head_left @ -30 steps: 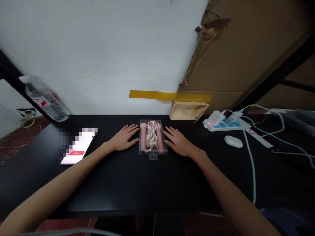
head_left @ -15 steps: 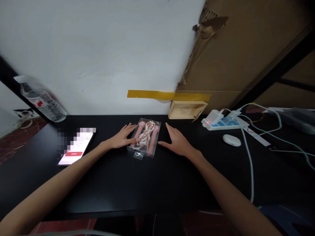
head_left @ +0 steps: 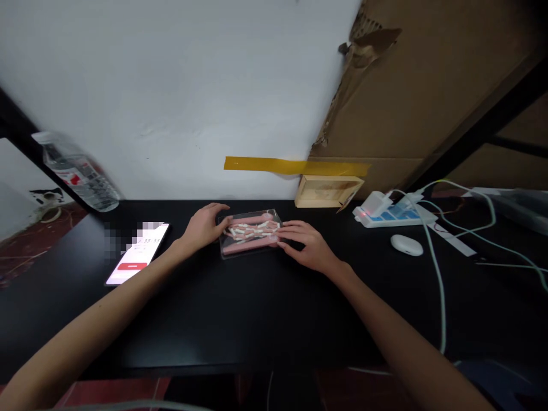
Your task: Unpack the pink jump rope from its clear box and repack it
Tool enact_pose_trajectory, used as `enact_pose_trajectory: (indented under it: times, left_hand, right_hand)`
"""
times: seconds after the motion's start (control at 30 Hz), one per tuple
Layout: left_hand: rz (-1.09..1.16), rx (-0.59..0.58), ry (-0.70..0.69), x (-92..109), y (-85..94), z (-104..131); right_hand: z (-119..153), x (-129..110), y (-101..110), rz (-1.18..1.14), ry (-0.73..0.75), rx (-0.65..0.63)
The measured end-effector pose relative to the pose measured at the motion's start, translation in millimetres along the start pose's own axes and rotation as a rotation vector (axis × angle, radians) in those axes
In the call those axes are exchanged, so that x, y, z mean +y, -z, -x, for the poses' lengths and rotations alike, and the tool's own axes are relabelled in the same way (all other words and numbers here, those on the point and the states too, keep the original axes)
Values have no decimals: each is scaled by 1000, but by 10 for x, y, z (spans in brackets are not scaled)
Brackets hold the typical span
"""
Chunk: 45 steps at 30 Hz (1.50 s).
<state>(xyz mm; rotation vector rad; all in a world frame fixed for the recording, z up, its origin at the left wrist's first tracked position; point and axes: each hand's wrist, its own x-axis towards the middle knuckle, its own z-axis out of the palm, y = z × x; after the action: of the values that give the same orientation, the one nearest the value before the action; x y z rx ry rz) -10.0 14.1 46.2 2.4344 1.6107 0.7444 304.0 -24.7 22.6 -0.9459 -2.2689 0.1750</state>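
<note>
A flat clear plastic pack with a beaded jump rope (head_left: 250, 230) inside lies sideways on the black table. Its two pink handles run along the long sides, with white and pink beads between them. My left hand (head_left: 205, 225) grips the pack's left end, thumb on the edge and fingers reaching past the far corner. At the right end, my right hand (head_left: 307, 242) has its fingertips and thumb on the pack's edge. The undersides of the fingers are partly hidden.
A lit phone (head_left: 139, 251) lies left on the table (head_left: 240, 319), with a water bottle (head_left: 81, 174) behind it. At right are a wooden frame (head_left: 327, 191), a power strip (head_left: 394, 216) with cables and a white earbud case (head_left: 406, 245). A wall stands behind.
The pack has turned from pointing away from me to lying sideways. My right hand has closed in from beside it to touch its right end; my left hand has shifted to its left end.
</note>
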Motion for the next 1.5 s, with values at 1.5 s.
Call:
enact_pose_trajectory:
  times: [1.5]
  left_hand:
    - [-283, -243, -322, 168, -227, 175]
  right_hand:
    - [115, 189, -14, 125, -189, -397]
